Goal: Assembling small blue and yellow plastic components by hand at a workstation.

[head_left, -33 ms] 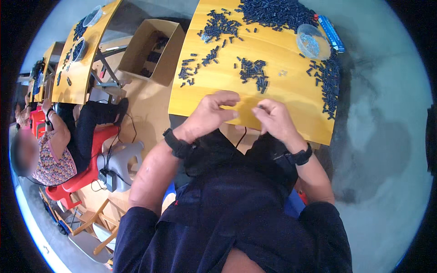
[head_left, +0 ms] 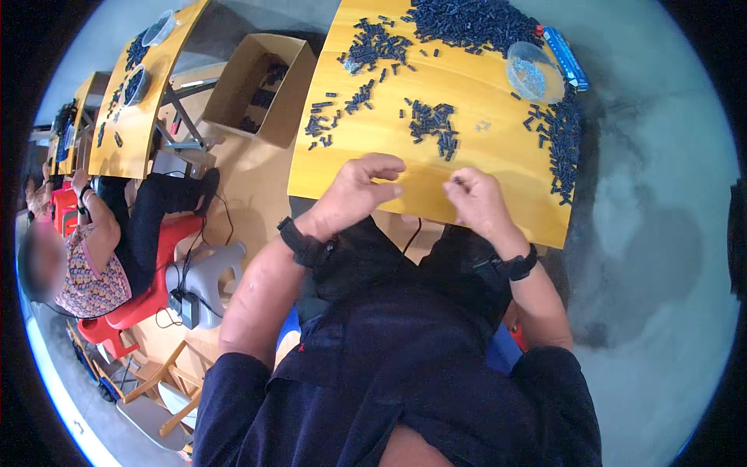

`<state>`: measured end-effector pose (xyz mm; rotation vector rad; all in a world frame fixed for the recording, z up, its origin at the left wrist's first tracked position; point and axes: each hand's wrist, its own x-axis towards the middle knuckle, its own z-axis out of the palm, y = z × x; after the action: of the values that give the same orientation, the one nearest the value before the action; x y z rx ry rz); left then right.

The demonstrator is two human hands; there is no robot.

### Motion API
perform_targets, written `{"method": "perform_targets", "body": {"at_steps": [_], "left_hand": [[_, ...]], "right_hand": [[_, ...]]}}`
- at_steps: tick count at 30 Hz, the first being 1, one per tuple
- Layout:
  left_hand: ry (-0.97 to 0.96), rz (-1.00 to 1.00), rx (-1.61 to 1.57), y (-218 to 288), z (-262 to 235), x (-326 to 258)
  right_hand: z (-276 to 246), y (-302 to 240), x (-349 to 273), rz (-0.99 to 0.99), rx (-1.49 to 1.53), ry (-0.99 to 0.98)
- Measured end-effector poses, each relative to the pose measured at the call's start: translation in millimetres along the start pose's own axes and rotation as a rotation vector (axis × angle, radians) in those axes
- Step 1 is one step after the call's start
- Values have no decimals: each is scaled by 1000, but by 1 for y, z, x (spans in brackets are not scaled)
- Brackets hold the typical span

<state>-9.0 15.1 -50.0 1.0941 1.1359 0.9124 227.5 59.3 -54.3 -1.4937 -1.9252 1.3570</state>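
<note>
My left hand is over the table's near edge, thumb and fingers apart and nothing between them. Just to its right, my right hand is pinched closed, and a bit of a small black cylindrical part shows at its fingertips. Beyond the hands, a small heap of short black cylindrical parts lies on the yellow tabletop. A few tiny pale pieces lie to the right of that heap.
More black parts form a big pile at the far edge. A clear tub of small pieces stands far right beside a blue box. An open cardboard box is left of the table. Another person sits farther left.
My right hand has shifted slightly right, bringing the dark part at its fingertips more into sight. My left hand has drawn a little to the left, so the gap between them is wider.
</note>
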Motion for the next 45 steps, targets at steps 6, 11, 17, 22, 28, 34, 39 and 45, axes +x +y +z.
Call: {"method": "perform_targets", "body": {"at_steps": [6, 11, 17, 22, 28, 34, 39, 45], "left_hand": [[163, -201, 30, -18, -15, 19], [160, -263, -56, -31, -15, 23], [258, -281, -119, -40, -17, 24], [257, -254, -192, -49, -17, 24], [378, -267, -179, -36, -13, 26], [621, 57, 429, -35, -30, 66], [697, -107, 672, -22, -32, 95], [692, 1, 654, -36, -19, 89]], "right_hand": [[-69, 51, 9, -89, -659, 292], [-102, 68, 23, 44, -773, 384], [-119, 58, 29, 285, -957, 478], [-98, 51, 28, 147, -972, 494], [-68, 43, 29, -30, -852, 413], [-54, 40, 21, -157, -713, 342], [-46, 30, 15, -175, -675, 309], [-49, 31, 25, -215, -588, 322]]}}
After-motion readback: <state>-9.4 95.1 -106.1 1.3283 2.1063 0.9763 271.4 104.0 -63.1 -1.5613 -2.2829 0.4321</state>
